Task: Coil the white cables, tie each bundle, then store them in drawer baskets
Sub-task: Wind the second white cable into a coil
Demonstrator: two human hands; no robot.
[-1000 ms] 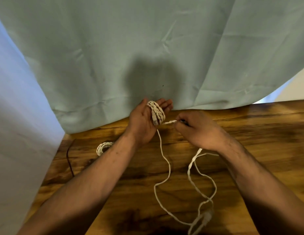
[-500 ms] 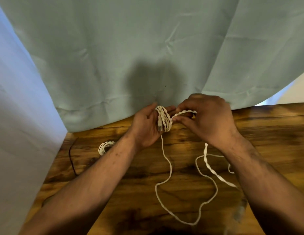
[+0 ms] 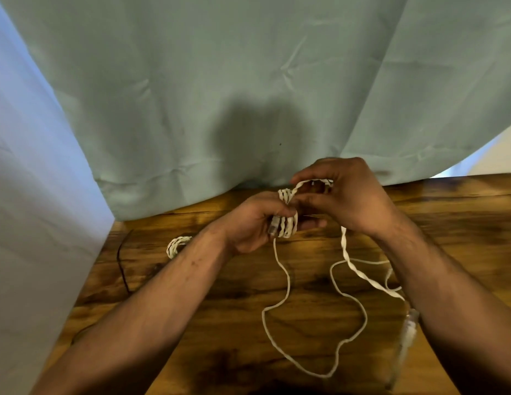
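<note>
Currently mid-wind. Holds the coil (image 3: 288, 223) of white cable (image 3: 289, 280) wrapped round the fingers of the left hand (image 3: 248, 226), thumb curled over the turns, one clear plug (image 3: 274, 225) pinned against them. Pinches the running strand between thumb and fingertips of the right hand (image 3: 348, 201), raised just above the coil and touching it, apparently for a further turn. Leaves a long slack tail looping across the wooden table (image 3: 220, 352) toward the near edge, ending in a second clear plug (image 3: 409, 329) just beside the right forearm.

Likely trouble from here:
- turns slipping off the fingertips on any slackening of the left thumb, undoing the coil
- crossed loops of the tail drawing into a knot under a quick pull
- the second plug snagging against the right forearm or dragging off the table edge
- twisted, uneven turns giving a bundle hard to tie

Calls for slow, even pulls and a firm thumb, by this reading.

Around:
- a small wound bundle (image 3: 177, 245) on the table well left of the hands, partly hidden by the left forearm; tied or not, cannot tell
- a thin dark cord (image 3: 121, 263) near the left table edge
- a pale green curtain (image 3: 248, 81) hanging close behind the hands
- a pale sheet (image 3: 34, 223) at the left

No drawer baskets in view, no tie visible. Nothing lying between the hands and the slack.
</note>
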